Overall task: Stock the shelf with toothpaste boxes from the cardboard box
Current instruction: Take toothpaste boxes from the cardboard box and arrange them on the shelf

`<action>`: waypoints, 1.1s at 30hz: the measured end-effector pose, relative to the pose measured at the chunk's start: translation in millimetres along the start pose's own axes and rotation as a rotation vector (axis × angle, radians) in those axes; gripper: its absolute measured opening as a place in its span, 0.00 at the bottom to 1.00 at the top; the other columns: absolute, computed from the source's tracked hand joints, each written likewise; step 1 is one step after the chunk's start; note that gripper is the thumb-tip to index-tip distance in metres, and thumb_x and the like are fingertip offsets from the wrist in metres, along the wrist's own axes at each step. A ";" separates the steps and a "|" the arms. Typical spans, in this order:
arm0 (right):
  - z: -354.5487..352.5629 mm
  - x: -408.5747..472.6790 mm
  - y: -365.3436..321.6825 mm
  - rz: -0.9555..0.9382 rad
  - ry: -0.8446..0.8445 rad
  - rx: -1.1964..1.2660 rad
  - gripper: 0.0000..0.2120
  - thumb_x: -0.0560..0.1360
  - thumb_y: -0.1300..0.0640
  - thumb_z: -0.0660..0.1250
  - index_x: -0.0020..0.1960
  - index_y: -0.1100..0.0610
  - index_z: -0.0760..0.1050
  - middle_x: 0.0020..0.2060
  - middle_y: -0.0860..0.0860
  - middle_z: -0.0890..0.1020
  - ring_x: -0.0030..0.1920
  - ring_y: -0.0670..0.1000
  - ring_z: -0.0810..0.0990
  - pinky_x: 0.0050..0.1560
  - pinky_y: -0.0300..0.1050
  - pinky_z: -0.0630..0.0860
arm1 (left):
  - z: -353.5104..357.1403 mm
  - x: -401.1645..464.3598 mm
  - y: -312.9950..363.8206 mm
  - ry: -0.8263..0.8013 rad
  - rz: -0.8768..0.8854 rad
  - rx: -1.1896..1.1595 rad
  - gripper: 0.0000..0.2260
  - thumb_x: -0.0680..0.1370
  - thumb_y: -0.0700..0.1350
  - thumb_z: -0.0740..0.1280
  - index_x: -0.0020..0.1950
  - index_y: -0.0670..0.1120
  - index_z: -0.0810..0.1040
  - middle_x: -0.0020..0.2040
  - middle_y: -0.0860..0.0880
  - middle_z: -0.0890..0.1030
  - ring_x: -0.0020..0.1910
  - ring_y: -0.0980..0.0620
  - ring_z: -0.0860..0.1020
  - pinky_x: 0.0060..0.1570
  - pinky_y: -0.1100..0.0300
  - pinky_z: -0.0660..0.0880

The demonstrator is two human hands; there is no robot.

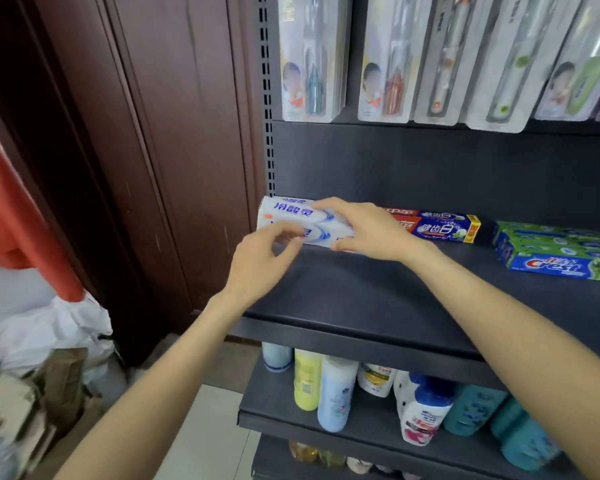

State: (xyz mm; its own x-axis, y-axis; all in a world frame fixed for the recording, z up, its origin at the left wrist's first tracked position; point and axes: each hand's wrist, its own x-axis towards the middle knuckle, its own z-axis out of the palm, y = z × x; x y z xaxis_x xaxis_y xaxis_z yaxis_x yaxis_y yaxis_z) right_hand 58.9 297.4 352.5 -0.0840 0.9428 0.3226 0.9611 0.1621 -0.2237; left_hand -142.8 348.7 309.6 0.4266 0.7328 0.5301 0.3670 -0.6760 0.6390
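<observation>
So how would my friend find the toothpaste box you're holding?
Look at the dark shelf under the hanging toothbrush packs. At its far left end, both hands, left and right, hold a white box with blue writing. Beside it the boxes are red and blue, and the Crest boxes further right are green.

The dark shelf (343, 299) lies bare across its front and middle, so there is open room to reach in from the aisle. At the back left corner a white toothpaste box (291, 220) sits with the left hand (257, 265) and right hand (368, 230) on it, filling that corner. Just right of it, red and blue boxes (437, 228) line the back wall, with a gap before the green Crest boxes (555, 251) at the far right. Overhead, hanging toothbrush packs (395, 64) limit the height. A brown wooden panel (153, 150) closes off the left side.
</observation>
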 end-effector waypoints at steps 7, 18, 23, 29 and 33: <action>48.3 39.0 -2.3 -0.009 -0.016 -0.440 0.21 0.76 0.56 0.65 0.68 0.48 0.69 0.65 0.52 0.69 0.63 0.55 0.66 0.61 0.48 0.63 | -0.5 15.0 -39.8 -0.064 -0.110 0.318 0.15 0.76 0.47 0.64 0.63 0.50 0.74 0.63 0.50 0.76 0.60 0.48 0.73 0.55 0.54 0.69; 29.1 -172.7 -18.7 0.102 0.478 -0.058 0.13 0.75 0.53 0.62 0.57 0.52 0.78 0.43 0.46 0.81 0.44 0.48 0.77 0.42 0.43 0.74 | 60.5 -69.1 60.3 -0.012 0.516 0.087 0.12 0.79 0.48 0.59 0.51 0.47 0.81 0.41 0.54 0.82 0.40 0.54 0.78 0.42 0.60 0.73; 52.5 -301.0 14.9 0.232 0.441 -0.066 0.09 0.74 0.55 0.63 0.49 0.54 0.80 0.38 0.47 0.81 0.39 0.47 0.77 0.38 0.41 0.74 | 139.2 -140.1 98.9 -0.431 0.598 -0.003 0.09 0.78 0.46 0.61 0.51 0.49 0.81 0.38 0.54 0.82 0.34 0.58 0.75 0.34 0.62 0.70; 107.6 -464.3 86.5 0.531 -0.113 0.026 0.10 0.72 0.54 0.64 0.51 0.53 0.80 0.41 0.51 0.84 0.39 0.56 0.84 0.33 0.50 0.78 | 257.6 -240.4 92.9 -0.989 0.231 0.123 0.13 0.79 0.49 0.62 0.62 0.51 0.76 0.53 0.53 0.82 0.50 0.53 0.80 0.49 0.58 0.75; 137.7 -543.4 123.1 0.565 -0.258 0.052 0.11 0.70 0.61 0.69 0.51 0.54 0.80 0.45 0.52 0.84 0.45 0.56 0.82 0.41 0.48 0.77 | 316.4 -305.7 83.1 -0.982 -0.047 0.114 0.13 0.78 0.46 0.64 0.62 0.50 0.76 0.56 0.53 0.81 0.52 0.52 0.79 0.53 0.54 0.75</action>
State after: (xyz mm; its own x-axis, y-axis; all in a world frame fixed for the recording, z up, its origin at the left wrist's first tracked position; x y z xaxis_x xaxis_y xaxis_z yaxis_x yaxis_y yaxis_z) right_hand 186.6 -154.9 22.9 0.3667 0.9260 -0.0901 0.8620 -0.3746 -0.3416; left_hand 18.8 43.8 24.3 0.8868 0.4038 -0.2246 0.4564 -0.6889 0.5631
